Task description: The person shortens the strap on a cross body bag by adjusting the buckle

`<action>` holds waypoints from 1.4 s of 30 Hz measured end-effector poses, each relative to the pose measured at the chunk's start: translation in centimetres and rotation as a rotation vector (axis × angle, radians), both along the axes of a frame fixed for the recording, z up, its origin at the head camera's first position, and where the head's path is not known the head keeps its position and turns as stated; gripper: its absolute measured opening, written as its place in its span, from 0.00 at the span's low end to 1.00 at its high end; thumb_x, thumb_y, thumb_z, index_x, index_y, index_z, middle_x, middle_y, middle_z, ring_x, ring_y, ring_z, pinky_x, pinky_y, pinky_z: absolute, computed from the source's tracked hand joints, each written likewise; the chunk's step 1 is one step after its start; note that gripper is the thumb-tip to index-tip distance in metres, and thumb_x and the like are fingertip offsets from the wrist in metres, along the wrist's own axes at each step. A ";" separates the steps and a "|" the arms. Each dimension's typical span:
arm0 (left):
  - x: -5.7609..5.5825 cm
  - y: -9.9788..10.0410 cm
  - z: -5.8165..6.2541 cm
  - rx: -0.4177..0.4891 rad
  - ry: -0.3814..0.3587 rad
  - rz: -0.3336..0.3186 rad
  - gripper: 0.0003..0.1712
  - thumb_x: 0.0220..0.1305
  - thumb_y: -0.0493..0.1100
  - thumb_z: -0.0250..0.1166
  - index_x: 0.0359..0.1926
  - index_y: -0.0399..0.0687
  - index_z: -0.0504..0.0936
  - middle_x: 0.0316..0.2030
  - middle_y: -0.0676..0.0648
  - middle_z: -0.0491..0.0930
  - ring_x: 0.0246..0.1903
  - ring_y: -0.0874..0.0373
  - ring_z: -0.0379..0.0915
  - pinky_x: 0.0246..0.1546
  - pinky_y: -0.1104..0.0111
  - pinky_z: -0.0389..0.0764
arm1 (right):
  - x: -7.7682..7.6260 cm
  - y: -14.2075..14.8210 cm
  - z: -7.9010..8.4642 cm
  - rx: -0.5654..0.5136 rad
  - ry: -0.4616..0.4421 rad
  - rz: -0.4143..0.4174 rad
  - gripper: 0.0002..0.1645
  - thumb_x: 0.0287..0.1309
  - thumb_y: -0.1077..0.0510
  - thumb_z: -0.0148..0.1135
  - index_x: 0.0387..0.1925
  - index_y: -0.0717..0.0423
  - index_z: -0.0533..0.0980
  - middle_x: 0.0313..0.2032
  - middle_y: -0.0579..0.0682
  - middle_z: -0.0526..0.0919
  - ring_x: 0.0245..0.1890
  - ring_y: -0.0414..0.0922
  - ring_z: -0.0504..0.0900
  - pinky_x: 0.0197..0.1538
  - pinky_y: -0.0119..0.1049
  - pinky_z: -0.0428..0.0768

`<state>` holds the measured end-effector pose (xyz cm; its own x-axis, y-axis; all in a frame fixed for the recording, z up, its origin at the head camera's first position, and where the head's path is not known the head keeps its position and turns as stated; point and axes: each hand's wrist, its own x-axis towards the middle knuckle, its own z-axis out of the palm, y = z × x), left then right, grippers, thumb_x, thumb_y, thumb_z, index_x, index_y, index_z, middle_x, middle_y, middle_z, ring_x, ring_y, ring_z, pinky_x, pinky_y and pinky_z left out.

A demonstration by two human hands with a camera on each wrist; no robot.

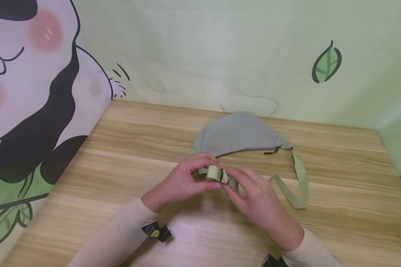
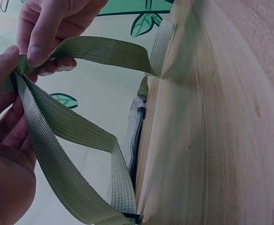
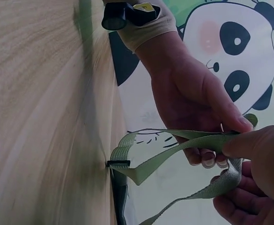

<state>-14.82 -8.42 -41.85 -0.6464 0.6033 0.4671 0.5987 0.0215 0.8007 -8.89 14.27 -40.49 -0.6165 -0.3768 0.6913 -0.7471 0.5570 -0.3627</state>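
Observation:
Above the table, my left hand and right hand meet fingertip to fingertip on a green webbing strap. The left thumb and fingers pinch the strap beside a small dark piece, partly hidden by the fingers. My right hand pinches the webbing just to the right of it. Doubled strap hangs from the hands in loops in the left wrist view. A black slider sits on the strap low down in the right wrist view. Behind the hands lies a grey crescent-shaped bag, zipper edge towards me.
The strap's far stretch runs from the bag's right end and bends back across the wooden table. A black zipper pull lies by the bag. Behind stands a pale green wall; a panda picture covers the left side.

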 end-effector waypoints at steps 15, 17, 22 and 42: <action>0.2 0.0 0.0 0.002 -0.059 0.043 0.22 0.59 0.32 0.81 0.54 0.40 0.87 0.50 0.43 0.88 0.50 0.55 0.82 0.57 0.63 0.84 | 0.1 0.5 -0.7 -0.536 -0.443 0.143 0.21 0.54 0.81 0.72 0.51 0.73 0.84 0.46 0.56 0.91 0.45 0.37 0.86 0.54 0.27 0.87; 0.2 0.0 0.0 0.011 -0.059 0.041 0.22 0.59 0.31 0.81 0.54 0.40 0.87 0.50 0.43 0.88 0.50 0.55 0.82 0.56 0.62 0.84 | 0.1 0.4 -0.7 -0.596 -0.465 0.161 0.20 0.54 0.82 0.71 0.50 0.74 0.84 0.46 0.53 0.91 0.44 0.37 0.86 0.54 0.28 0.87; 0.2 0.1 -0.1 0.028 -0.054 0.039 0.22 0.59 0.30 0.80 0.54 0.40 0.87 0.50 0.42 0.87 0.50 0.55 0.82 0.56 0.63 0.85 | 0.2 0.2 -0.8 -0.628 -0.462 0.175 0.19 0.55 0.83 0.71 0.49 0.75 0.84 0.46 0.55 0.91 0.44 0.38 0.86 0.53 0.28 0.87; 0.3 0.1 0.0 0.058 -0.084 0.018 0.21 0.57 0.27 0.80 0.51 0.38 0.87 0.49 0.40 0.87 0.51 0.57 0.82 0.59 0.62 0.85 | 0.1 0.0 -0.8 -0.457 -0.332 0.158 0.21 0.50 0.81 0.75 0.47 0.67 0.87 0.45 0.63 0.90 0.50 0.34 0.88 0.54 0.25 0.86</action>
